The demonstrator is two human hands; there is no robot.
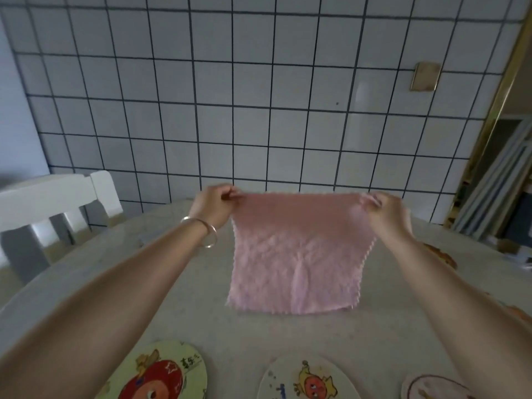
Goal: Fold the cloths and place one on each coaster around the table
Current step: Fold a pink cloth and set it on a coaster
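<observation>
A pink cloth (296, 254) hangs spread out above the table, held up by its two top corners. My left hand (214, 204) pinches the top left corner and my right hand (387, 207) pinches the top right corner. The cloth's lower edge reaches down near the tabletop. Three round coasters lie at the near edge: a yellow-green one with a red cartoon figure (161, 372), a white one with an orange figure (308, 380), and a pale one (431, 387) partly cut off at the bottom right.
The grey marbled table (178, 298) fills the lower view. A white chair (54, 203) stands at its left. A tiled wall (259, 96) rises behind. Some orange-brown items (440, 254) lie at the table's right edge near a doorway.
</observation>
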